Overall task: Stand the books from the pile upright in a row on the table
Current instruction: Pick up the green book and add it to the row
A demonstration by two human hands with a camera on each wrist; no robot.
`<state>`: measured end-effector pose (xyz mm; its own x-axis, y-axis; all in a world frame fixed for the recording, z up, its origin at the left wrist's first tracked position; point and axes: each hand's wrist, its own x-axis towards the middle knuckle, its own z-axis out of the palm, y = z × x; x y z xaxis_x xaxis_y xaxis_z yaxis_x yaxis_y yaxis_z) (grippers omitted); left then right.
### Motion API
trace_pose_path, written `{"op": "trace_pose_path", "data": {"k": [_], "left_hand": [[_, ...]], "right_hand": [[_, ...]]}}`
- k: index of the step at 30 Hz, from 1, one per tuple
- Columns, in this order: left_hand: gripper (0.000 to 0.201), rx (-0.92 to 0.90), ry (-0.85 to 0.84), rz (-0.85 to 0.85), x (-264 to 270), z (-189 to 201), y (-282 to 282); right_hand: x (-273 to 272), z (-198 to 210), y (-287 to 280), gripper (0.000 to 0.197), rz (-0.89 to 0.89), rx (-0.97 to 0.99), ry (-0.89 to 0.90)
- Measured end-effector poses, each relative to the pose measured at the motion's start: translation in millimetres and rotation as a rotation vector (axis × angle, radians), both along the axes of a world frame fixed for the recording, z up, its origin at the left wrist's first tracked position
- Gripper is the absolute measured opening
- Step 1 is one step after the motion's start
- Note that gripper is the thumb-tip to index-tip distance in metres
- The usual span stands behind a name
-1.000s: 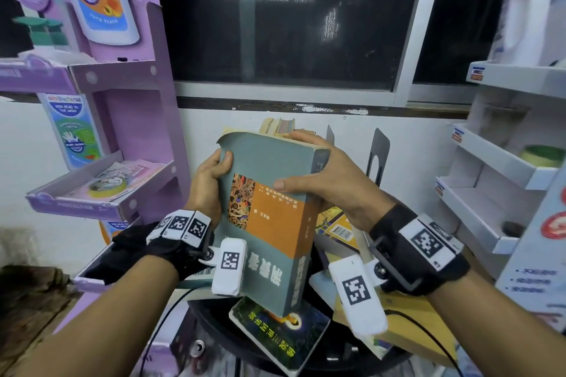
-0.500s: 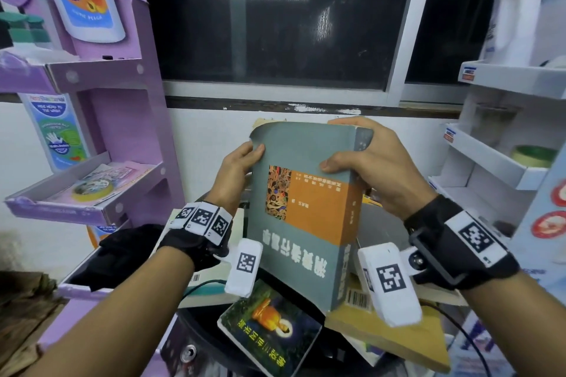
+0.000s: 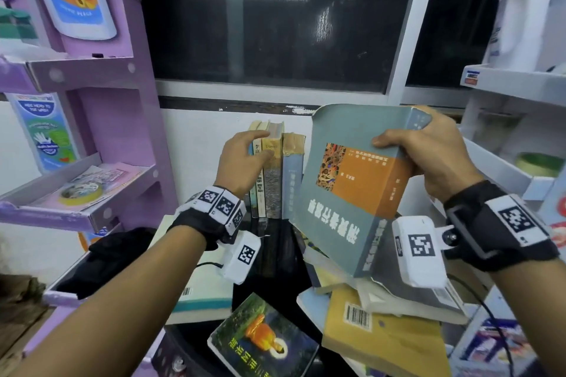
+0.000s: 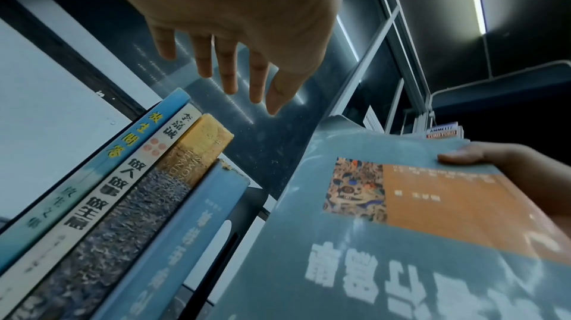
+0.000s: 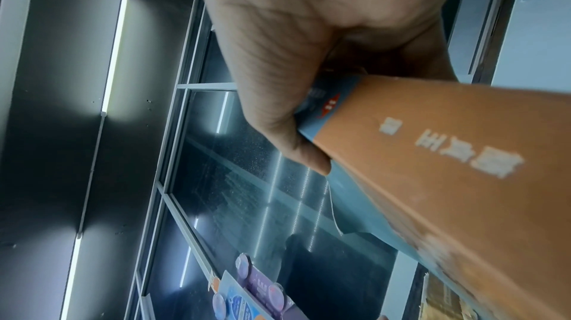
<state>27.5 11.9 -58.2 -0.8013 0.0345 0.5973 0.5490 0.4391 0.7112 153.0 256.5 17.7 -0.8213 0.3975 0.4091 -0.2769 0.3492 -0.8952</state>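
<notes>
My right hand (image 3: 407,138) grips a thick grey-blue and orange book (image 3: 352,190) by its top corner, thumb on the front cover. The book hangs tilted in the air above the pile, right of the upright row. Several books (image 3: 272,171) stand upright in that row against the white wall. My left hand (image 3: 248,153) reaches to the tops of those books with straight fingers and holds nothing. In the left wrist view the fingers (image 4: 228,73) hover just above the row (image 4: 129,203), with the held book (image 4: 401,227) at the right. The right wrist view shows my thumb (image 5: 296,134) on the book's cover (image 5: 448,154).
Loose books lie on the black round table (image 3: 275,257): a yellow one (image 3: 382,343), a green-covered one (image 3: 263,343), a white one (image 3: 202,288). A purple display shelf (image 3: 92,131) stands at the left, a white shelf (image 3: 505,168) at the right. A dark window (image 3: 275,24) is behind.
My left hand has let go of the grey-blue book and moved to the upright row. My right hand alone has carried the book to the right, uncovering the row.
</notes>
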Motion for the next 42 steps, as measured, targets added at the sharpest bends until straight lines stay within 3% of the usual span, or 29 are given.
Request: {"op": "trace_pose_path", "data": {"k": [3, 18, 26, 42], "left_hand": [[0.042, -0.192, 0.005, 0.036, -17, 0, 8], [0.041, -0.614, 0.084, 0.184, -71, -13, 50], [0.026, -0.622, 0.155, 0.208, -87, -25, 39], [0.029, -0.555, 0.122, 0.197, -82, -25, 25]], "right_hand": [[-6, 5, 3, 0.037, 0.004, -0.008, 0.007], [-63, 33, 10, 0.046, -0.088, 0.028, -0.007], [-86, 38, -2, 0.033, -0.139, 0.079, -0.001], [-88, 39, -4, 0.036, -0.07, 0.171, -0.029]]}}
